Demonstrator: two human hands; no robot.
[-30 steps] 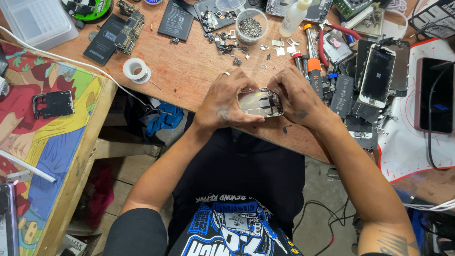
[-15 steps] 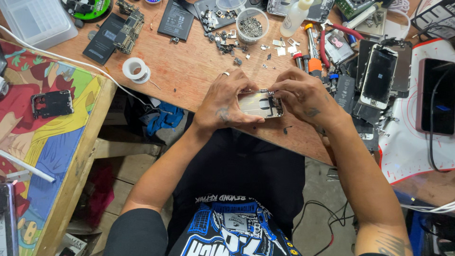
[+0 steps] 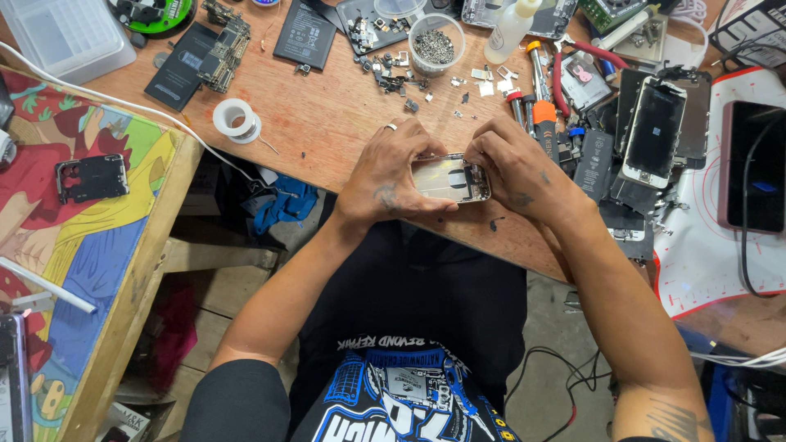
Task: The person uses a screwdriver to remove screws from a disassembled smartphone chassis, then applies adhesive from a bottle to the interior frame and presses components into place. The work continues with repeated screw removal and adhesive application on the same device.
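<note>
Your left hand [image 3: 391, 176] and right hand [image 3: 517, 168] clasp a bare phone housing [image 3: 449, 179] between them, fingers closed on its short ends. Its long axis runs left to right, shiny metal inner face up, corners rounded. It sits at the near edge of the worn wooden workbench [image 3: 327, 115].

Tape roll [image 3: 237, 119], screw cup [image 3: 435, 45], black battery [image 3: 304, 33]

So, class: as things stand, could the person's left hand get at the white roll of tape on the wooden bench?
Probably yes. The white roll of tape lies on bare wood left of the left hand, nothing between them, but that hand grips the opened silver phone body with the right hand.
</note>
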